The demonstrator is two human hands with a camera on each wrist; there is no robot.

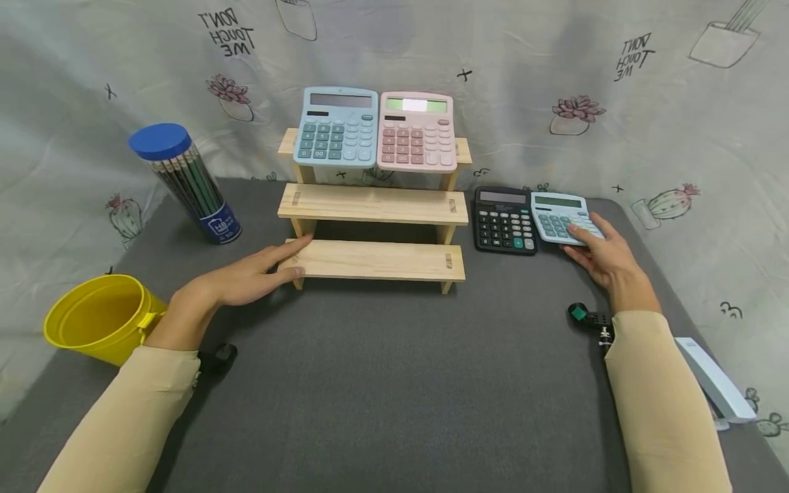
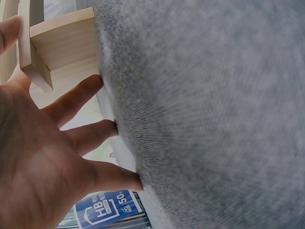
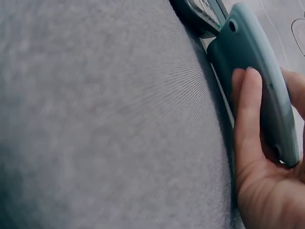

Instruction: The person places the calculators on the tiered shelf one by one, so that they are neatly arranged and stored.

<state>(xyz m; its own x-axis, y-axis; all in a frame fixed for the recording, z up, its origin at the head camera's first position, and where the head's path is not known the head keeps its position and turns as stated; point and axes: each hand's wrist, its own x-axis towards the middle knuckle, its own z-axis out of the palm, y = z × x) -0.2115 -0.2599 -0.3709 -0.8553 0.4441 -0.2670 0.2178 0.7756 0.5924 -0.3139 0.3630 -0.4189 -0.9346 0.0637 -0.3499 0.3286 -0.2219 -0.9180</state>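
Note:
My right hand (image 1: 600, 257) grips a light blue calculator (image 1: 559, 209) at its right end, thumb on the keys and fingers underneath. In the right wrist view the calculator's underside (image 3: 248, 57) faces me, tilted close over the grey cloth. A black calculator (image 1: 505, 220) lies just left of it. My left hand (image 1: 246, 277) touches the left end of a wooden stepped rack (image 1: 376, 260) at its lowest step, fingers spread. Its thumb lies by the front corner and the index finger by the back; three fingertips (image 2: 95, 86) reach down toward the cloth.
A blue calculator (image 1: 335, 127) and a pink calculator (image 1: 416, 131) lean side by side on the top step. Left stand a blue-lidded tub of pencils (image 1: 191, 181) and a yellow bucket (image 1: 101, 315). A pale blue, long object (image 1: 715, 380) lies beside the right sleeve.

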